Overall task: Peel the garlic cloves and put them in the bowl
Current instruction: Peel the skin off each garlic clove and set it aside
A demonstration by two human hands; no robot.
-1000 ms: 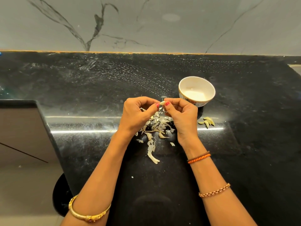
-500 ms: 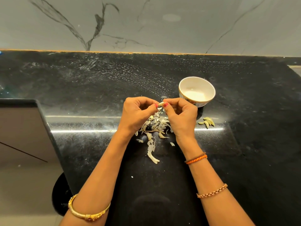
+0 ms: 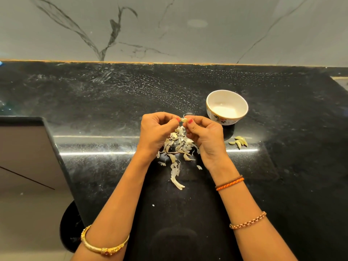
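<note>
Garlic clove (image 3: pixel 184 120), pale and small, sits at the centre of the frame, pinched from both sides between the fingertips of the left hand (image 3: pixel 157 131) and the right hand (image 3: pixel 204 136). Both hands have their fingers curled in toward the clove and are raised above the black counter (image 3: pixel 113 102). Whether skin remains on this clove is too small to tell, though the two-handed pinch suggests peeling is in progress.

Directly beneath the hands lies a heap of papery skins (image 3: pixel 178 147), trailing down toward the lower middle of the frame. What may be one or two more cloves lie among them, but this cannot be settled.

At the right of centre, just beside the right hand, stands a white bowl (image 3: pixel 243 102) with a floral band. Its inside shows only a pale, bright floor; no clove can be made out in it.

Lower right of the bowl, apart from it on the counter, rests a small cluster of peeled cloves (image 3: pixel 239 142), yellowish and bare.

Judged from this layout, the task is partly done: several cloves appear peeled, to go by the skins and the bare cluster, yet none seems to have reached the bowl. What is left is to finish the clove in hand, peel any still in the heap, and move all bare cloves into the bowl.
</note>
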